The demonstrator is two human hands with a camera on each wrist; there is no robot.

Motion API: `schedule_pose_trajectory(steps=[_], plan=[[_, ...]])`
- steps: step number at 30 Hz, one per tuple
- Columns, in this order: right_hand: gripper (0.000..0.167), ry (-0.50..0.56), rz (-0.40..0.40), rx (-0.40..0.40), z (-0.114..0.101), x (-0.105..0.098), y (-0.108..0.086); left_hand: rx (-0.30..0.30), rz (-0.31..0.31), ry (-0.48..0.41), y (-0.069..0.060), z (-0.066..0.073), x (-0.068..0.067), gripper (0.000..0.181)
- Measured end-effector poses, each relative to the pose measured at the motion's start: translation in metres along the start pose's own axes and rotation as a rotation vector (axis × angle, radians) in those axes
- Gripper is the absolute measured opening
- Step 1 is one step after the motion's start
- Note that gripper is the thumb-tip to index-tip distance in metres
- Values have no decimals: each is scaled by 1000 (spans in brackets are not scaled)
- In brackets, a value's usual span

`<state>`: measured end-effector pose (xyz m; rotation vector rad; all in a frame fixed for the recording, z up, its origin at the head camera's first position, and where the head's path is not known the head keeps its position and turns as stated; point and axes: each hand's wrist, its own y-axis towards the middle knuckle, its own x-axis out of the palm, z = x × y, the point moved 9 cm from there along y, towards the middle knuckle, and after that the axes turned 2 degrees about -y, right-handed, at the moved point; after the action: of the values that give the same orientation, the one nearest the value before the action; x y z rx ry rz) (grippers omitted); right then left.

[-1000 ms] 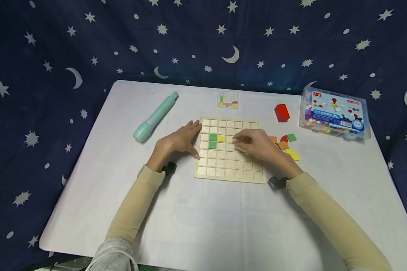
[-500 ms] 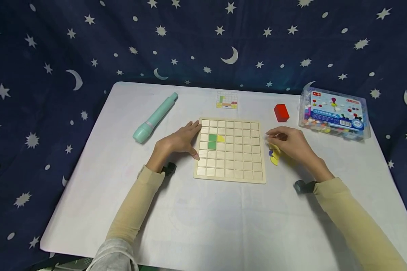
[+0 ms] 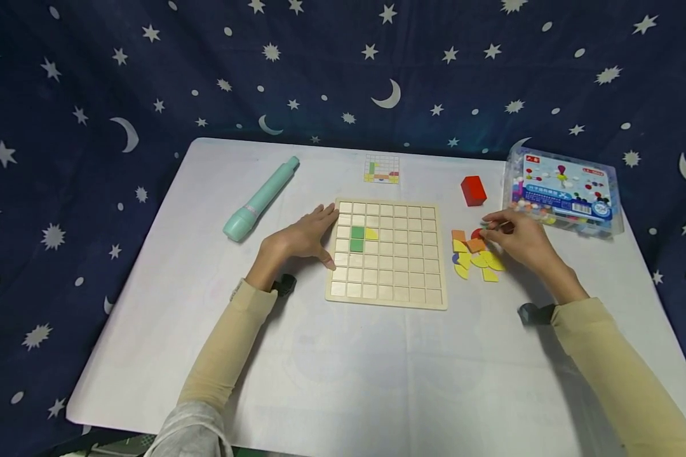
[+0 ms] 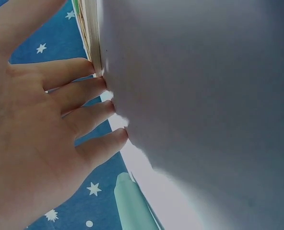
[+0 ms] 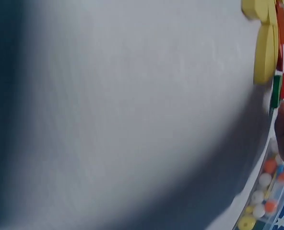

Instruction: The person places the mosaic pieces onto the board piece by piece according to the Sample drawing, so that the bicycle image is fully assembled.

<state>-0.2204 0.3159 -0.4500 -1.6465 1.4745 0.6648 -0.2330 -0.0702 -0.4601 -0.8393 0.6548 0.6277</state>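
Head view: the wooden grid board (image 3: 401,273) lies between both hands (image 3: 302,238) (image 3: 520,238).

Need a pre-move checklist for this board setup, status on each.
1. Left hand at the edge of the board: ok.
2. Two green tiles and one yellow tile each within a square: ok.
3. Pattern card uncovered: ok.
4. Right hand firmly gripping the loose green tile: cannot tell; the tile is at the fingertips.
5. Loose pile spread into separate pieces: not ok, bunched together.
6. Red block off the board: ok.
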Motion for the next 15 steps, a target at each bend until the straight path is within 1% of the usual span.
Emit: schedule_pose_trajectory(steps=[4, 10, 15], plan=[[41, -8, -17, 7, 7, -1, 3, 3, 5, -8, 0, -1, 0, 127], [44, -23, -12, 11, 13, -3, 4, 4, 6, -9, 1, -1, 0, 127], [45, -28, -41, 17, 15, -3, 5, 0, 6, -9, 1, -1, 0, 127]])
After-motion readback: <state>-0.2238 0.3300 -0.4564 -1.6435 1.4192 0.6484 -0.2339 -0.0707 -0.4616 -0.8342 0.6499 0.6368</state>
